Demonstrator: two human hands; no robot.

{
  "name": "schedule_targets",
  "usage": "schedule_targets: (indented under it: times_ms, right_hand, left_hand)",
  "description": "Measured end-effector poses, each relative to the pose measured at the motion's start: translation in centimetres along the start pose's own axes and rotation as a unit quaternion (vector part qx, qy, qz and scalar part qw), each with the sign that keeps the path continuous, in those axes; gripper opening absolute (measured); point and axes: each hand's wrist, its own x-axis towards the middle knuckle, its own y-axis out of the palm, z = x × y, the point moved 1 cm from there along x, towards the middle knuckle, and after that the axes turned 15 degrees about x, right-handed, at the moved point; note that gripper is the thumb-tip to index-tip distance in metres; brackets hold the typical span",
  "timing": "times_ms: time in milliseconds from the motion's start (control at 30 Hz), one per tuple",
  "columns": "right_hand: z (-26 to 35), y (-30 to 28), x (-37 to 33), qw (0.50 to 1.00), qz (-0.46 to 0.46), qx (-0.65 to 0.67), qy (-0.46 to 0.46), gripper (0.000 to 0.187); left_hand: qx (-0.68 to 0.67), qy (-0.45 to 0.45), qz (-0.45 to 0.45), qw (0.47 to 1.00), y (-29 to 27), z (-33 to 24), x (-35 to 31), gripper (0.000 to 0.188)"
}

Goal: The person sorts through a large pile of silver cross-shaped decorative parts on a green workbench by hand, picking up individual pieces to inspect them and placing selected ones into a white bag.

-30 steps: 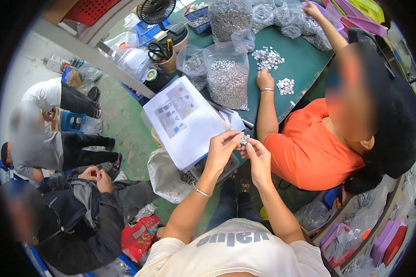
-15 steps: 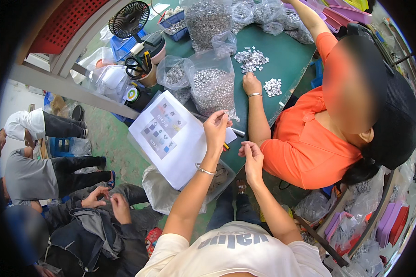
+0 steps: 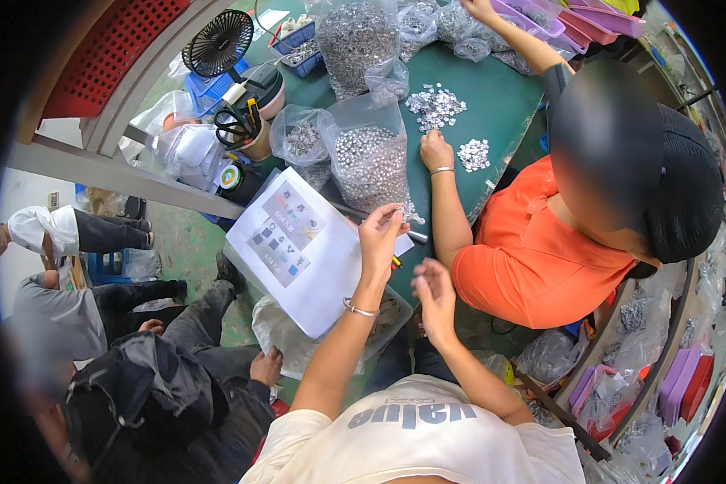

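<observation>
My left hand [image 3: 381, 235] is closed in a pinch over the near edge of the green table, with a small silvery metal piece [image 3: 411, 216] at its fingertips; its exact shape is too small to tell. Just beyond it stands an open clear plastic bag [image 3: 371, 153] full of small shiny metal parts. Below and to the right, my right hand [image 3: 436, 297] hangs in the air near the table's edge, its fingers loosely bent and apart, holding nothing I can see. White printed sheets [image 3: 286, 250] with small pictures lie left of my left hand.
On the right a co-worker in an orange shirt [image 3: 516, 258] rests a hand beside piles of metal pieces [image 3: 436, 106]. More filled bags [image 3: 355, 48] stand at the back. A black fan [image 3: 218, 39] and scissors [image 3: 238, 121] are at the left. Another person [image 3: 169, 387] is at the lower left.
My right hand has loosened from closed fingers to spread ones and dropped slightly. My left hand keeps its pinch. The person at the lower left has parted their hands and shifted.
</observation>
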Motion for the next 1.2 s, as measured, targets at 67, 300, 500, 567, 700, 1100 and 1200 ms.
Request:
schedule_targets:
  times_ms: [67, 300, 500, 567, 700, 1100, 1200]
  right_hand:
    - [1.2, 1.6, 2.3, 0.998, -0.031, 0.039, -0.046, 0.035]
    - [0.8, 3.5, 7.0, 0.989, -0.039, 0.138, 0.033, 0.026]
    - [0.1, 3.0, 8.0, 0.983, -0.053, 0.168, 0.055, 0.017]
    - [0.1, 2.9, 8.0, 0.981, -0.051, 0.175, 0.064, 0.018]
    - [-0.3, 2.7, 8.0, 0.976, -0.063, 0.197, 0.066, 0.021]
    - [0.0, 1.8, 7.8, 0.966, -0.054, 0.240, 0.081, 0.022]
    - [-0.3, 1.6, 8.0, 0.966, -0.057, 0.238, 0.086, 0.020]
  left_hand:
    - [0.012, 0.003, 0.016, 1.000, 0.1, -0.8, -0.5, 0.018]
    - [0.030, 0.045, 0.029, 0.998, 0.0, -0.7, -0.5, 0.017]
    - [0.052, 0.056, 0.027, 0.997, 0.1, -1.1, -0.3, 0.015]
    - [0.057, 0.049, 0.021, 0.997, 0.1, -0.8, -0.1, 0.015]
    - [0.076, 0.051, 0.014, 0.996, 0.1, -0.5, 0.3, 0.017]
    - [0.074, 0.043, 0.043, 0.995, 0.5, -0.4, 0.0, 0.018]
    - [0.073, 0.049, 0.044, 0.995, 0.6, -0.5, -0.1, 0.018]
